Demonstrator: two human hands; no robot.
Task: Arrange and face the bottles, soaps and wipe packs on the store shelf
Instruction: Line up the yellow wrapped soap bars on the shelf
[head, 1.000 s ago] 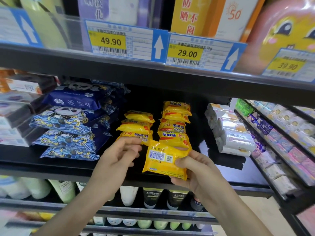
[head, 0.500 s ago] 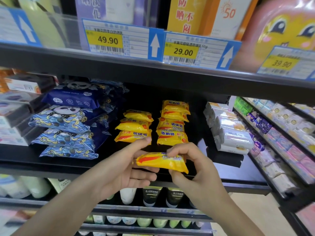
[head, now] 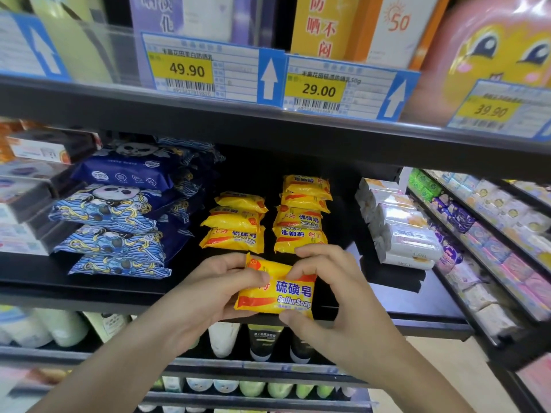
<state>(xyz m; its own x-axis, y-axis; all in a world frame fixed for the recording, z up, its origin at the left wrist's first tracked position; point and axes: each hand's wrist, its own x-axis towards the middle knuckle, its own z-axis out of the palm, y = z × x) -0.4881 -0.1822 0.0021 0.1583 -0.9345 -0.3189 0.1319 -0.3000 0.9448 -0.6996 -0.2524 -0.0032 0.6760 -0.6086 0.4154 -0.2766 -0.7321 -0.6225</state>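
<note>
Head view: I hold one yellow soap pack (head: 275, 293) between both hands, in front of the black middle shelf (head: 89, 290) at its front edge. My left hand (head: 208, 293) grips the pack's left end, thumb laid across the printed front face and fingers curled behind it. My right hand (head: 334, 296) clamps the right end, fingers curled over the top edge and thumb pressed against the bottom edge. The printed face with the words "SulfurSoap" is turned toward me and reads upright; the pack is tilted slightly, its left side higher.

Directly behind the held pack stand two stacks of the same product on the middle shelf. The left soap stack (head: 235, 222) shows three packs. The right soap stack (head: 302, 213) shows four packs and is taller; the print on its lowest pack reads upside down. My right fingers lie just in front of the lowest pack of the right stack; whether they touch it cannot be told.

To the left of the soaps, a stack of blue wipe packs (head: 116, 216) with panda artwork occupies the same shelf. Further left are dark flat boxes (head: 26, 201), stacked. To the right of the soaps is a stack of white wrapped bars (head: 402, 231).

The upper shelf edge carries price tags (head: 202, 70) reading 49.90, 29.00 and 39.90. The lower shelf holds tubes (head: 262, 341) and bottles, partly hidden by my forearms.
</note>
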